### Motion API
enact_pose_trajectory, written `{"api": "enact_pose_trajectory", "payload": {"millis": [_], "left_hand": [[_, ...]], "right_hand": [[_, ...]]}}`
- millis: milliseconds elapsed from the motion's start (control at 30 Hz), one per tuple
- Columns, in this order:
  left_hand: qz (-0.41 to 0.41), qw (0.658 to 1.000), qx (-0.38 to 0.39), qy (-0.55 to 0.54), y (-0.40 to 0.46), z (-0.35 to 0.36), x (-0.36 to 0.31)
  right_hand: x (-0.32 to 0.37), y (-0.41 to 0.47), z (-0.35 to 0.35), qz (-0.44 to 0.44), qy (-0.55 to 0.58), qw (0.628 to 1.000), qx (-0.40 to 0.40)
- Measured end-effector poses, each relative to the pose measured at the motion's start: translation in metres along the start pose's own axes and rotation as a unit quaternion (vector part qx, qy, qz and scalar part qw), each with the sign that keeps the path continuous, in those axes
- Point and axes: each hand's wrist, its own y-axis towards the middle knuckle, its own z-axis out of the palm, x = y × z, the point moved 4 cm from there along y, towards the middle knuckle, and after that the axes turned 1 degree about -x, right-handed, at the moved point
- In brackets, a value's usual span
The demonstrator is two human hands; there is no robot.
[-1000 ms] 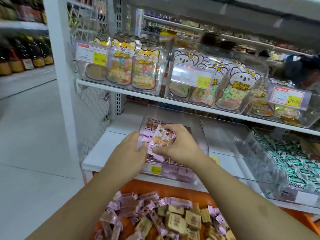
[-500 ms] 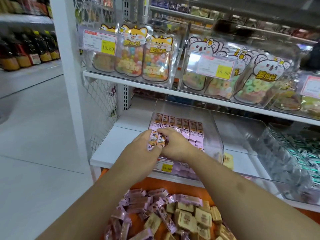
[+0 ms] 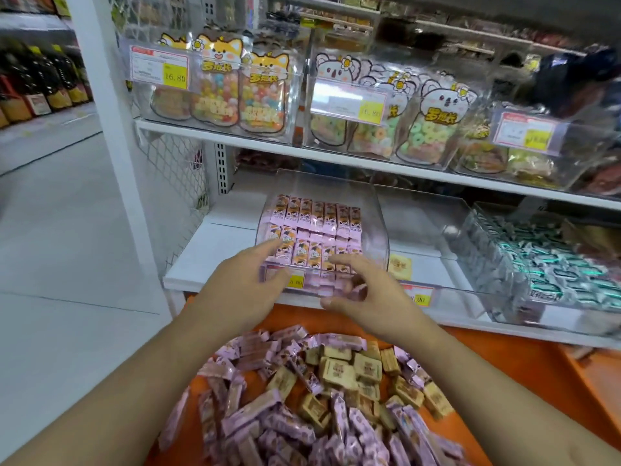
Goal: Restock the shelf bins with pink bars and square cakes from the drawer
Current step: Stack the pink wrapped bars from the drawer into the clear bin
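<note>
Pink bars in bin: we see the long pink-wrapped snack bars [image 3: 312, 230] lined up in neat rows inside the clear plastic shelf bin [image 3: 378, 230] on the lower white shelf [image 3: 215, 253].
Pink bars in drawer: a loose heap of pink-wrapped bars [image 3: 255, 412] lies in the orange drawer [image 3: 524, 371] below us; the heap runs off the bottom edge.
Square cakes: beige square wrapped cakes [image 3: 339, 371] sit mixed into that heap, partly buried, so we cannot count them.
Left hand: our left hand [image 3: 248, 280] hangs in front of the bin's front left corner, fingers spread and relaxed, holding nothing; it covers part of the yellow price tag [image 3: 295, 280].
Right hand: our right hand [image 3: 363, 290] is just beside it at the bin's front wall, fingers loosely fanned, holding nothing we can see; motion blur softens the fingertips.
Neighbouring bin: a second clear bin [image 3: 430, 230] to the right shows one beige cake [image 3: 400, 265] near its front.
Far right: green-and-silver wrapped sweets [image 3: 551, 260] fill another bin, blurred and cut off by the frame.
Upper shelf: cartoon-animal candy bags [image 3: 221, 85] stand in clear boxes; the tag print is hard to read.
</note>
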Motion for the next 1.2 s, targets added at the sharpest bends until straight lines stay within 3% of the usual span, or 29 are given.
{"api": "enact_pose_trajectory", "payload": {"millis": [233,467,667,800,1000,1200], "left_hand": [[-0.046,0.991,0.124,-0.022,-0.031,0.081,0.020],[-0.062,0.964,0.246,0.082,-0.042,0.152,0.059],[-0.109,0.963,0.230,0.093,0.000,0.205,0.118],[-0.136,0.962,0.210,0.109,0.026,0.239,0.161],[-0.137,0.959,0.149,0.199,0.041,0.265,0.200],[-0.135,0.961,0.131,0.201,0.038,0.267,0.200]], "right_hand": [[-0.080,-0.069,0.025,0.113,-0.013,0.992,0.049],[-0.163,-0.077,0.064,0.191,-0.048,0.975,0.107],[-0.223,-0.035,0.099,0.207,-0.020,0.974,0.089],[-0.247,0.005,0.118,0.150,-0.122,0.977,0.087],[-0.273,0.026,0.144,0.137,-0.243,0.957,0.086],[-0.282,0.018,0.143,0.166,-0.203,0.964,0.049]]}}
